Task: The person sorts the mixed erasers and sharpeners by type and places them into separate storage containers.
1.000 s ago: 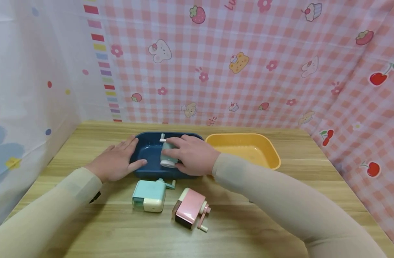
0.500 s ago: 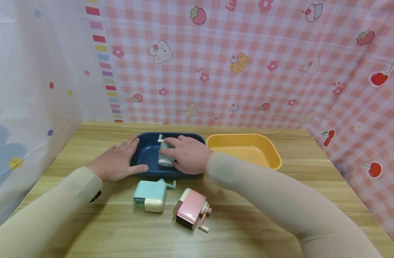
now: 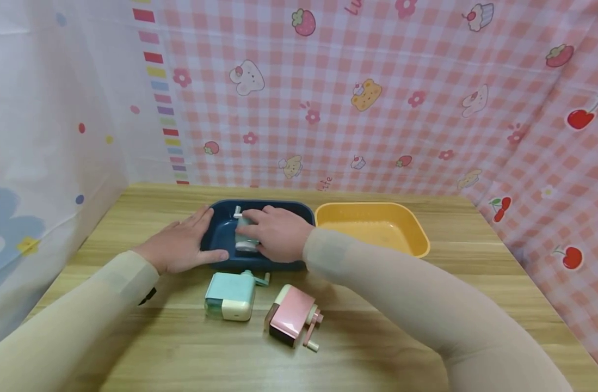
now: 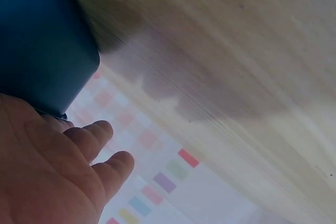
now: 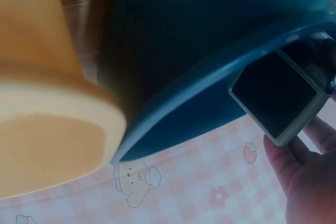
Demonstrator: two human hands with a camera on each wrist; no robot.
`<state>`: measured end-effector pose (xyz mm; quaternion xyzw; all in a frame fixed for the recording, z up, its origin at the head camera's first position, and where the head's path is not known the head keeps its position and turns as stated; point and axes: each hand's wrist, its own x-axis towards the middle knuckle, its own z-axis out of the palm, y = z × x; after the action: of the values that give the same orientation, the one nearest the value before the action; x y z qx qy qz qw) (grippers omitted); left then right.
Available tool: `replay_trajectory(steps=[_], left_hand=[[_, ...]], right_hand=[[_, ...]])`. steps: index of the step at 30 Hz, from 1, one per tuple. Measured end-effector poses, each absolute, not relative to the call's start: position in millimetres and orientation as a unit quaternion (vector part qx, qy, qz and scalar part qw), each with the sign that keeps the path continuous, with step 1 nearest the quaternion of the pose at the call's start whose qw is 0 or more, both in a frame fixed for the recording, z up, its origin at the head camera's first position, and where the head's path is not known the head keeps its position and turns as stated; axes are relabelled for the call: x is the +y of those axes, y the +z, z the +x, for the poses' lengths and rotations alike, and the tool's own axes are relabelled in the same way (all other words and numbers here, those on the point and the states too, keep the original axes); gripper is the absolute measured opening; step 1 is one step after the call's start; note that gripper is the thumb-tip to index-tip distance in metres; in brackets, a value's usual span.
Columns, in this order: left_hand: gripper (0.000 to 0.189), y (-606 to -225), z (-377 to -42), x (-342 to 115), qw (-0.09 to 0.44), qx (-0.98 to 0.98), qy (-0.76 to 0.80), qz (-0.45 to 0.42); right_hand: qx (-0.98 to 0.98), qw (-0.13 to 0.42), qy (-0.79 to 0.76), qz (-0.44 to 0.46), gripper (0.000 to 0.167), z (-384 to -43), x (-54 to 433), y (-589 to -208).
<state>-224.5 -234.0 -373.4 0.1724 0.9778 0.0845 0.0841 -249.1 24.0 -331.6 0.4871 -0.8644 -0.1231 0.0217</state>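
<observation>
My right hand [image 3: 284,233] grips a pale grey-green crank pencil sharpener [image 3: 245,234] inside the dark blue bin [image 3: 264,265]; the fingers cover much of it. Its white crank points toward the back wall. In the right wrist view the sharpener's dark underside [image 5: 275,95] shows beyond the bin's rim, fingers beneath. At the bin's left end my left hand [image 3: 178,247] rests against the outer wall, fingers extended and thumb along the front rim. In front of the bin lie a mint pencil sharpener [image 3: 230,294] and a pink pencil sharpener [image 3: 293,314], both with cranks.
A yellow bin [image 3: 377,231] stands right beside the blue one, rims about touching. Both sit on a wood-grain table [image 3: 377,348]. A pink checked cloth [image 3: 328,109] hangs behind and to the right, and a white printed cloth [image 3: 44,136] hangs on the left.
My right hand has shifted a little left inside the blue bin, with the grey-green sharpener in its grip. The left hand stays against the bin. The other two sharpeners lie still.
</observation>
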Motion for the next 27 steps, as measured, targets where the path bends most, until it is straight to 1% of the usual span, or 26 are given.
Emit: replay_trajectory(steps=[7,23,27], left_hand=[[0.117,-373.1,-224.9,-233.8,0.09,0.977,0.087,0.173],[0.117,-375.8,-228.2,-235.5,0.089,0.977,0.082,0.176],[0.116,-375.6,-228.0,-236.1,0.088,0.977,0.082,0.177]], right_hand=[[-0.866,0.003,-0.127,0.483,0.055,-252.6,17.7,-333.6],[-0.886,-0.084,-0.111,0.443,0.055,-266.5,10.8,-341.5],[-0.887,-0.093,-0.118,0.436,0.055,-267.2,9.9,-344.6]])
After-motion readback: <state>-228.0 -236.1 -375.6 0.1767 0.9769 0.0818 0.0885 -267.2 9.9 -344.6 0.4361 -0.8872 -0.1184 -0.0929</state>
